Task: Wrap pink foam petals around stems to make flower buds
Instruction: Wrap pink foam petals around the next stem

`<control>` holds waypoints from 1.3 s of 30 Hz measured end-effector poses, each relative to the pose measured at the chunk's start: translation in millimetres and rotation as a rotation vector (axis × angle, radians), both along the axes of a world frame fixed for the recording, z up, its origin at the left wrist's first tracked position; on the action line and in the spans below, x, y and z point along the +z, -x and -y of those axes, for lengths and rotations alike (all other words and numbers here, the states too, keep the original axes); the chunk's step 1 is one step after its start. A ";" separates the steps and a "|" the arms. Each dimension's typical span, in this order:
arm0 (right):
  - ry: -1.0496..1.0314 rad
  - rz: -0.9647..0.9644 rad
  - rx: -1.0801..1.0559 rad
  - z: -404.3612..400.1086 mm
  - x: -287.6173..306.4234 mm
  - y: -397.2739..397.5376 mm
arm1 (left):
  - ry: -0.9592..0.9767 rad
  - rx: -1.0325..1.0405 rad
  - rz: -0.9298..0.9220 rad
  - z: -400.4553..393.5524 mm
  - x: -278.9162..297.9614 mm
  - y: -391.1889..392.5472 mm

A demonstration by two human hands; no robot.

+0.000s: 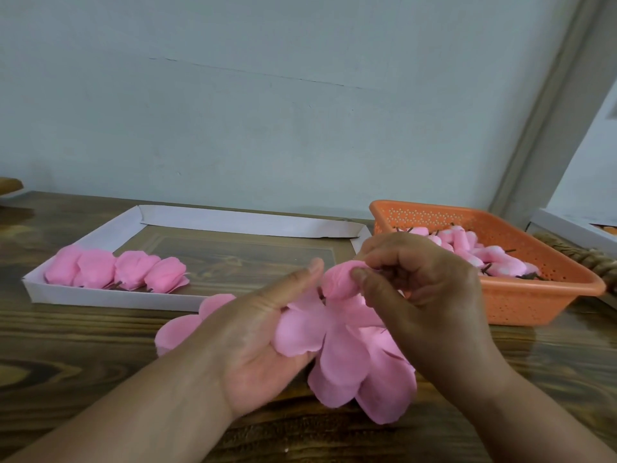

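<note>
left hand (263,332): it lies palm up over the wooden table (83,355), in front of the white tray (110,297). the fingers are almost straight and the thumb points up. loose pink petals rest on the fingers.
right hand (420,289): it is just to the right of the left hand, in front of the white tray's right end. the fingers are curled, and the thumb and fingertips pinch the pink bud.
pink bud (339,282): a small rolled pink lump between the two hands, in front of the white tray. the right hand pinches it from the right and the left thumb is right beside it.
stem: a thin dark bit shows under the right hand's fingers, too small to see well.
pink petals (350,355): a floppy bunch of flat pink foam petals hangs down under the bud, across the left hand's fingers. more petals stick out behind the left hand.
white tray: a flat paper tray on the table with low sides.
done buds (117,270): four fat pink buds sit in a row at the left end of the white tray.
orange basket (521,295): it sits just to the right of the white tray, with little holes in its walls.
buds in basket (480,255): small pink buds with dark stems piled inside.
writing: no words or labels can be read.
</note>
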State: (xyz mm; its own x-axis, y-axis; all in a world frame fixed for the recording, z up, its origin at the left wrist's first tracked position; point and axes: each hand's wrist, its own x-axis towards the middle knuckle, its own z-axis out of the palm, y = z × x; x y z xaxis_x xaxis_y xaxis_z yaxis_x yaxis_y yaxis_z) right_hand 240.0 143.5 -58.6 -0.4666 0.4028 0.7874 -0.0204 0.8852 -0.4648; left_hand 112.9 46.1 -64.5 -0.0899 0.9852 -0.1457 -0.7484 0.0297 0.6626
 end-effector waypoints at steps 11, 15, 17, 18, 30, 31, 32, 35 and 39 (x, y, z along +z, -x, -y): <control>0.012 -0.046 0.016 0.7 8.5 -7.9 | 0.173 0.112 -0.001 -5.0 -12.5 -0.6; -0.004 -0.074 0.043 -0.3 18.8 -14.8 | 0.066 0.071 -0.119 -3.8 -9.7 3.2; -0.008 -0.070 0.053 0.1 22.2 -16.1 | 0.051 0.100 -0.138 -4.6 -10.0 4.7; -0.014 -0.060 0.056 0.1 23.0 -16.8 | 0.053 0.117 -0.140 -5.5 -10.5 5.5; 0.035 0.006 0.013 -3.8 15.5 -14.1 | -0.001 0.111 -0.090 -2.8 -7.0 0.9; 0.033 0.009 0.015 -3.0 15.8 -13.8 | 0.000 0.106 -0.084 -2.7 -7.2 1.1; 0.020 0.017 0.009 -2.3 15.9 -13.2 | -0.003 0.098 -0.077 -2.5 -7.3 1.3; 0.014 0.034 0.013 -1.4 14.5 -11.3 | -0.017 0.089 -0.067 -2.5 -6.8 1.0; -0.025 0.095 -0.021 -2.2 11.2 -10.1 | -0.038 0.081 -0.063 -2.8 -7.0 -1.1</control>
State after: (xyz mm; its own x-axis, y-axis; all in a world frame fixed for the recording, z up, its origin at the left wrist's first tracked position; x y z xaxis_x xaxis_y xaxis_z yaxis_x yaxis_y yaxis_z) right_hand 250.1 145.8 -47.3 -0.5310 0.3940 0.7502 0.0417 0.8964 -0.4412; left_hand 113.9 48.9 -71.6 -0.1772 0.9791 -0.0994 -0.7038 -0.0555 0.7082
